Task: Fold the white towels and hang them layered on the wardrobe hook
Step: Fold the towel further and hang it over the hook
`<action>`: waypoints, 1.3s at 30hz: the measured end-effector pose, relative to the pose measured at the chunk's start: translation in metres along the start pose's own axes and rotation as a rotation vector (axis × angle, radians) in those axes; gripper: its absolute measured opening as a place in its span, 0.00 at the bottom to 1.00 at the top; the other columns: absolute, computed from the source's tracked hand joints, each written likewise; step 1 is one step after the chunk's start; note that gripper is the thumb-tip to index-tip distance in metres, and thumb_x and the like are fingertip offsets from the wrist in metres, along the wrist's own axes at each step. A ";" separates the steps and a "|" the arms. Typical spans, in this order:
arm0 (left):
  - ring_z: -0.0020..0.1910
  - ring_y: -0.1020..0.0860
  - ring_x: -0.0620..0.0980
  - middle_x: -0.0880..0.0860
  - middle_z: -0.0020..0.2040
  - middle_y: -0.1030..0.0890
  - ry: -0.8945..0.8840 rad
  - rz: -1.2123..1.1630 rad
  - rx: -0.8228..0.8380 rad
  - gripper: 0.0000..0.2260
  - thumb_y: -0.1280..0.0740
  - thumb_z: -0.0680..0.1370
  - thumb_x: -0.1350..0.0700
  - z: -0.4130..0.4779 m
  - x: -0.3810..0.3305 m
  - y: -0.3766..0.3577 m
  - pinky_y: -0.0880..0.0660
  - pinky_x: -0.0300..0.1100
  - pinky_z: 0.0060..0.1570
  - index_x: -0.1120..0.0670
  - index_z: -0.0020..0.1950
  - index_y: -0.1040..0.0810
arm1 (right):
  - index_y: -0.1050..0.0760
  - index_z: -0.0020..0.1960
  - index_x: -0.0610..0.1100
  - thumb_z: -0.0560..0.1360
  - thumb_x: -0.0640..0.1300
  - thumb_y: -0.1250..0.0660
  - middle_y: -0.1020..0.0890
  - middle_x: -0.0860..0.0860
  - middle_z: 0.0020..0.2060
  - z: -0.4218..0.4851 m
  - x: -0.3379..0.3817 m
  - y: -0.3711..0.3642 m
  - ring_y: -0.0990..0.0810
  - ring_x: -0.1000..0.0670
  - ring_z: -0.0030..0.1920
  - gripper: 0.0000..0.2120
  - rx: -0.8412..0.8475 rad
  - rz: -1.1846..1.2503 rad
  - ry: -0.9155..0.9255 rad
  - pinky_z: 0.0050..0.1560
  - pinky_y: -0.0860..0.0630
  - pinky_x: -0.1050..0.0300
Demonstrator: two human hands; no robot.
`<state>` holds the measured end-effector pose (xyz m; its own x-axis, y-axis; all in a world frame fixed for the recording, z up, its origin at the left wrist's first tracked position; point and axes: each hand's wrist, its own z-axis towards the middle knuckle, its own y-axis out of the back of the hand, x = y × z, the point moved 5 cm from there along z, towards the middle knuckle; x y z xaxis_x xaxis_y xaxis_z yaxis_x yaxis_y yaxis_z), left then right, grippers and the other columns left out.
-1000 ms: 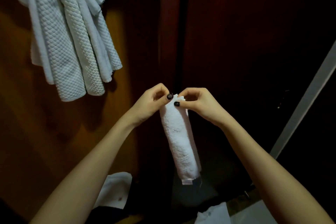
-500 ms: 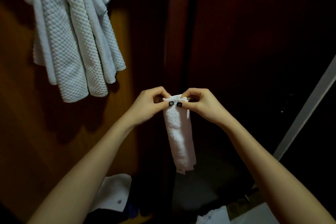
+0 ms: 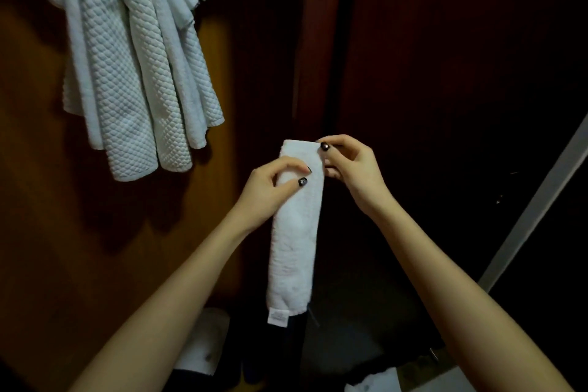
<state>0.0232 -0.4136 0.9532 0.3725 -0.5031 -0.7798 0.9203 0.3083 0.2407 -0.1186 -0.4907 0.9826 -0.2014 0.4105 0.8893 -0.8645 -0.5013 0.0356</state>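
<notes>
Step in hand: folding. One white towel (image 3: 294, 248) is folded into a long narrow strip and held upright in the air in front of the dark wardrobe door (image 3: 445, 73), its sewn label (image 3: 277, 318) hanging at the bottom end.

Left hand (image 3: 267, 191): curled round the left edge of the strip a little below the top, thumb laid across the front face, the other fingers behind the cloth and out of sight. Fingers together and clamped on the towel.

Right hand (image 3: 353, 169): thumb and forefinger pinch the top right corner, and the remaining fingers are loosely bent, touching nothing that can be made out.

Other towels (image 3: 136, 79) already hang in overlapping layers at upper left, well apart from the one in hand. The hook itself is hidden under them.

Judgement: this towel is folded or nearly so but not yet hung. The next move calls for keeping the folds pinched so the strip does not fall open, then lifting it up and left to the bunch — laying it over the hook on top of the earlier layers.
</notes>
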 end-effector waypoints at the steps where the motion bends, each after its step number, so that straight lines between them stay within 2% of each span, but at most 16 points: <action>1: 0.53 0.21 0.38 0.39 0.49 0.18 0.002 0.005 -0.057 0.13 0.31 0.76 0.65 0.003 0.000 0.004 0.28 0.30 0.54 0.46 0.49 0.19 | 0.22 0.52 0.41 0.82 0.39 0.38 0.16 0.50 0.40 -0.003 -0.005 -0.001 0.16 0.54 0.42 0.06 -0.041 0.040 -0.017 0.41 0.20 0.61; 3: 0.53 0.22 0.37 0.40 0.49 0.18 -0.011 0.010 -0.150 0.12 0.31 0.76 0.65 0.010 -0.001 0.013 0.29 0.30 0.55 0.46 0.49 0.20 | 0.24 0.51 0.41 0.83 0.41 0.42 0.16 0.45 0.43 -0.013 -0.017 -0.002 0.16 0.50 0.44 0.08 -0.101 0.030 -0.025 0.44 0.19 0.58; 6: 0.56 0.24 0.34 0.41 0.52 0.20 -0.041 0.020 -0.227 0.14 0.32 0.77 0.65 0.018 -0.005 0.026 0.30 0.29 0.57 0.45 0.51 0.21 | 0.22 0.48 0.42 0.83 0.43 0.42 0.17 0.47 0.43 -0.028 -0.034 -0.010 0.18 0.51 0.46 0.12 -0.019 -0.142 -0.018 0.47 0.22 0.54; 8: 0.57 0.25 0.32 0.40 0.54 0.21 -0.039 0.023 -0.222 0.14 0.34 0.79 0.64 0.022 -0.008 0.031 0.32 0.28 0.57 0.44 0.53 0.22 | 0.20 0.48 0.44 0.82 0.45 0.39 0.18 0.50 0.42 -0.032 -0.038 -0.018 0.19 0.52 0.45 0.10 0.035 -0.252 -0.016 0.49 0.23 0.53; 11: 0.59 0.27 0.31 0.39 0.57 0.22 -0.027 0.042 -0.167 0.14 0.37 0.81 0.64 0.023 -0.007 0.032 0.33 0.26 0.58 0.44 0.55 0.23 | 0.21 0.52 0.43 0.79 0.45 0.33 0.17 0.52 0.45 -0.027 -0.030 -0.026 0.19 0.56 0.48 0.06 0.020 -0.250 0.013 0.51 0.22 0.59; 14: 0.59 0.27 0.31 0.39 0.58 0.23 -0.029 0.055 -0.117 0.14 0.39 0.81 0.63 0.022 -0.007 0.030 0.34 0.25 0.58 0.45 0.58 0.24 | 0.23 0.46 0.40 0.76 0.43 0.29 0.21 0.53 0.39 -0.022 -0.022 -0.034 0.23 0.57 0.42 0.07 0.017 -0.246 0.022 0.44 0.26 0.60; 18: 0.59 0.28 0.30 0.39 0.59 0.25 -0.047 0.117 -0.096 0.12 0.38 0.81 0.63 0.018 -0.004 0.032 0.35 0.25 0.58 0.49 0.61 0.26 | 0.27 0.39 0.42 0.75 0.40 0.30 0.25 0.52 0.33 -0.018 -0.015 -0.036 0.28 0.58 0.34 0.08 -0.040 -0.331 0.046 0.36 0.30 0.63; 22: 0.56 0.27 0.32 0.45 0.62 0.24 -0.034 0.145 -0.103 0.13 0.38 0.82 0.61 0.017 0.001 0.036 0.34 0.25 0.57 0.47 0.62 0.26 | 0.27 0.41 0.38 0.76 0.39 0.31 0.24 0.51 0.33 -0.013 -0.013 -0.036 0.28 0.58 0.33 0.07 -0.046 -0.348 0.031 0.34 0.31 0.65; 24: 0.60 0.28 0.34 0.49 0.64 0.25 -0.034 0.153 -0.101 0.13 0.38 0.81 0.61 0.018 0.001 0.036 0.34 0.26 0.59 0.46 0.62 0.27 | 0.27 0.41 0.39 0.76 0.39 0.32 0.26 0.53 0.31 -0.011 -0.015 -0.038 0.30 0.60 0.30 0.07 -0.048 -0.298 -0.012 0.31 0.33 0.67; 27: 0.63 0.29 0.33 0.46 0.65 0.26 -0.032 0.124 -0.095 0.14 0.38 0.81 0.62 0.019 -0.001 0.036 0.34 0.26 0.59 0.46 0.64 0.28 | 0.27 0.43 0.40 0.78 0.39 0.32 0.30 0.53 0.28 -0.012 -0.023 -0.041 0.33 0.57 0.28 0.06 -0.059 -0.170 -0.072 0.29 0.36 0.64; 29: 0.65 0.30 0.33 0.43 0.64 0.26 -0.020 0.122 -0.099 0.16 0.38 0.81 0.63 0.020 -0.003 0.035 0.34 0.27 0.62 0.47 0.64 0.28 | 0.27 0.48 0.39 0.78 0.41 0.33 0.29 0.52 0.26 -0.016 -0.030 -0.046 0.33 0.53 0.28 0.05 -0.070 -0.063 -0.107 0.29 0.36 0.61; 31: 0.64 0.31 0.32 0.44 0.64 0.26 -0.015 0.131 -0.155 0.15 0.38 0.80 0.63 0.020 -0.004 0.039 0.35 0.28 0.63 0.48 0.64 0.28 | 0.27 0.52 0.39 0.79 0.43 0.33 0.29 0.54 0.26 -0.019 -0.034 -0.050 0.33 0.55 0.28 0.08 -0.074 -0.045 -0.102 0.28 0.37 0.64; 33: 0.61 0.30 0.29 0.45 0.64 0.26 0.003 0.116 -0.266 0.15 0.38 0.80 0.63 0.020 -0.004 0.052 0.35 0.25 0.60 0.50 0.64 0.27 | 0.26 0.50 0.37 0.79 0.45 0.33 0.30 0.56 0.28 -0.021 -0.038 -0.056 0.34 0.58 0.28 0.10 -0.031 -0.147 -0.066 0.29 0.37 0.66; 35: 0.63 0.28 0.36 0.46 0.65 0.26 0.063 0.087 -0.353 0.14 0.38 0.81 0.63 0.020 0.001 0.067 0.32 0.32 0.62 0.51 0.65 0.27 | 0.25 0.47 0.39 0.79 0.48 0.32 0.27 0.56 0.32 -0.024 -0.045 -0.064 0.31 0.59 0.31 0.11 0.062 -0.311 -0.055 0.33 0.35 0.64; 37: 0.64 0.27 0.46 0.50 0.66 0.26 0.133 0.070 -0.415 0.13 0.39 0.81 0.62 0.019 0.009 0.084 0.29 0.41 0.63 0.51 0.65 0.28 | 0.25 0.53 0.45 0.78 0.48 0.32 0.23 0.60 0.39 -0.031 -0.054 -0.069 0.25 0.62 0.38 0.08 0.108 -0.410 -0.061 0.39 0.31 0.64; 39: 0.60 0.25 0.48 0.52 0.65 0.25 0.180 0.018 -0.482 0.13 0.39 0.82 0.61 0.016 0.015 0.098 0.25 0.40 0.56 0.49 0.64 0.27 | 0.29 0.65 0.52 0.77 0.46 0.32 0.24 0.67 0.51 -0.039 -0.058 -0.071 0.25 0.70 0.51 0.17 0.116 -0.445 -0.014 0.48 0.29 0.71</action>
<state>0.1208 -0.4035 0.9739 0.3225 -0.3603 -0.8753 0.7383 0.6745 -0.0056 -0.0633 -0.4491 0.9107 0.1849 0.5955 0.7818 -0.8078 -0.3609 0.4660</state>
